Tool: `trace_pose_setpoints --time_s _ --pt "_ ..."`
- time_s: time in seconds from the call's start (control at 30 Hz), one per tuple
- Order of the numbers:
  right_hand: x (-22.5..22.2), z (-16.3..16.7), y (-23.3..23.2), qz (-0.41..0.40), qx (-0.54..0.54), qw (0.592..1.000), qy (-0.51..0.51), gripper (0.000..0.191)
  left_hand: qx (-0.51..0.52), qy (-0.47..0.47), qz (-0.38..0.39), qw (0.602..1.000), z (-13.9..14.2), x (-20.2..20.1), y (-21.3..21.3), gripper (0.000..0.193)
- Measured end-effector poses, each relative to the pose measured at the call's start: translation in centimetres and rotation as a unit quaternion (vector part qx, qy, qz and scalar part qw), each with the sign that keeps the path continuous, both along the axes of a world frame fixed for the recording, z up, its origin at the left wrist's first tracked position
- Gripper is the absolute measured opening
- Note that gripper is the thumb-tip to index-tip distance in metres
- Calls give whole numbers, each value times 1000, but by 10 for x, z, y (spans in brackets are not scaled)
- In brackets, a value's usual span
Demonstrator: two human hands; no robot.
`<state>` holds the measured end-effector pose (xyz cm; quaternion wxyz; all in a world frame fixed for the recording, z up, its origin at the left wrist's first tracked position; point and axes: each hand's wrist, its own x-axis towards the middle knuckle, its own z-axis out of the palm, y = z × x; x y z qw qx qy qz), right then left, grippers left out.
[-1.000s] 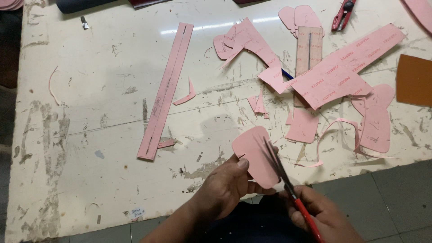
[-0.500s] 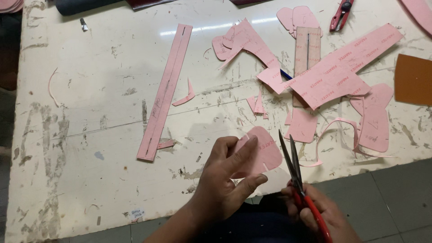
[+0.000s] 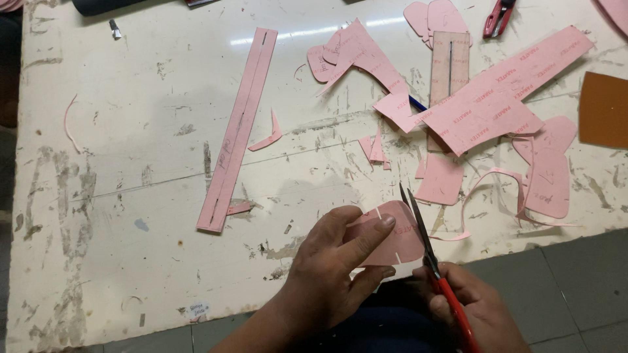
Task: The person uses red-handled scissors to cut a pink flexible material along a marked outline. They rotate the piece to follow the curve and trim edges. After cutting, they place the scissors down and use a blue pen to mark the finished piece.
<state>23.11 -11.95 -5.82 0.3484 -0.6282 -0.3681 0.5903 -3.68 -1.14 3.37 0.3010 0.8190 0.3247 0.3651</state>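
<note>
Item: rounded pink card cut-out [image 3: 386, 238], stiff and matte, with small notches in its edge. Your left hand [image 3: 330, 274] pinches it over the near table edge, thumb under and fingers on top, so it stays flat to the blades. Your right hand [image 3: 474, 307] is closed round the red-handled steel scissors [image 3: 435, 268], blades parted (tips pointing away) just beside the piece. Surround: scarred white worktable [image 3: 131, 196], long pink card strip [image 3: 239, 127], pink offcuts [image 3: 484, 108].
</note>
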Motion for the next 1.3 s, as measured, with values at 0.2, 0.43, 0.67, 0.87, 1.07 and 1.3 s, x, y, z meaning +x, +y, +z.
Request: trace_pose_setpoints --time_s 0.2,0.43,0.67,0.87,1.07,1.3 --pt "-5 -8 -4 -117 -38 992 -19 45 -146 -110 -13 983 -2 1 3 39" --pt "-34 38 19 -206 -13 978 2 61 -590 -173 -99 783 -13 2 7 45" --pt "-37 36 27 -202 46 978 37 62 -466 -304 -166 814 -15 17 -10 37" --pt "-49 22 11 -121 112 977 136 77 -473 -388 -58 789 -10 28 0 39" --pt "-55 21 4 -63 96 992 59 94 -461 -372 -25 805 3 31 2 40" --pt "-53 10 3 -80 89 991 60 89 -450 -347 -6 823 5 31 -1 39"
